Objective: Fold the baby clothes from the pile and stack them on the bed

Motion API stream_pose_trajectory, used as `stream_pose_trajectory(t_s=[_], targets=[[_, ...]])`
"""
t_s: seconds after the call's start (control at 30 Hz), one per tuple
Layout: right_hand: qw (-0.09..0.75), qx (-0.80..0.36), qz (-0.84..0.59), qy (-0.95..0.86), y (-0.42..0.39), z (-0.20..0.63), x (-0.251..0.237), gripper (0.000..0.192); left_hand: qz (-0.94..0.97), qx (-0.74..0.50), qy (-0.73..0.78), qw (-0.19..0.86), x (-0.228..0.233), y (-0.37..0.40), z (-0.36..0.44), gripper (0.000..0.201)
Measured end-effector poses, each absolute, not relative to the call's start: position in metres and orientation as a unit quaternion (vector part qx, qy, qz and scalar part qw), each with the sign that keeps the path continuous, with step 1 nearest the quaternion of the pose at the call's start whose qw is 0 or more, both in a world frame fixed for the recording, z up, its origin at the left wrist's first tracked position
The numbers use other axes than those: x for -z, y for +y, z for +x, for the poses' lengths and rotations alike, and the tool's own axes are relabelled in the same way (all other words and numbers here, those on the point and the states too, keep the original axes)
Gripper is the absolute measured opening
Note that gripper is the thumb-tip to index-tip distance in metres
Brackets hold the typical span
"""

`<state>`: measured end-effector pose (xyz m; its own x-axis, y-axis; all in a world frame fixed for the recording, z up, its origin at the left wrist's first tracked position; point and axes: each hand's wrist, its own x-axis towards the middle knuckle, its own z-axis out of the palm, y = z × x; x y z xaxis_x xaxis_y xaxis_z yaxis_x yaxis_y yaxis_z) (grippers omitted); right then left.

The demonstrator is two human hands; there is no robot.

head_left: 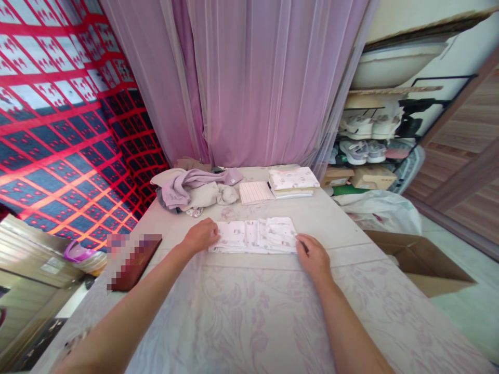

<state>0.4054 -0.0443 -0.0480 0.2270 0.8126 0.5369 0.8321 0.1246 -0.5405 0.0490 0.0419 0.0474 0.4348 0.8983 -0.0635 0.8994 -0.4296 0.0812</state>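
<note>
A white garment (253, 236) with a small print lies flat on the table, folded into a long strip; its exact kind does not show. At its left end, my left hand (201, 235) is closed, pinching the edge between thumb and fingers. My right hand (314, 255) grips the right end with curled fingers. Behind the strip lie a pink striped folded cloth (255, 192) and a stack of folded printed clothes (294, 179). A loose heap of mauve and beige clothes (195, 189) sits at the back left.
The table (249, 322) has a pale floral cover. A reddish-brown item (134, 265), partly blurred out, rests on its left side. Right of the table are an open cardboard box (421, 265), a plastic bag (382, 210) and a shoe rack (366, 137). A purple curtain (265, 83) hangs behind.
</note>
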Motion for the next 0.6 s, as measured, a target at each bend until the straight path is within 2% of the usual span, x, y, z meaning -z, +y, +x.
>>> stream_pose_trajectory(t_s=[0.07,0.2,0.33,0.47,0.6], targets=[[0.424,0.036,-0.656,-0.623,-0.047,0.399,0.04,0.031,0.852,-0.025,0.516,0.084,-0.042,0.021,0.041,0.015],[0.398,0.054,-0.632,-0.663,-0.049,0.36,0.01,0.031,0.842,-0.044,0.532,0.082,-0.03,-0.003,0.031,0.016],[0.259,0.008,-0.617,-0.743,-0.038,0.298,-0.02,0.03,0.833,-0.056,0.547,0.066,-0.026,-0.008,0.035,0.016],[0.1,-0.034,-0.68,-0.726,-0.015,0.252,-0.037,0.03,0.835,-0.016,0.55,0.011,-0.023,-0.01,0.042,0.017],[0.048,-0.09,-0.697,-0.709,0.004,0.233,-0.041,0.028,0.831,0.005,0.556,-0.018,-0.016,-0.014,0.041,0.019]])
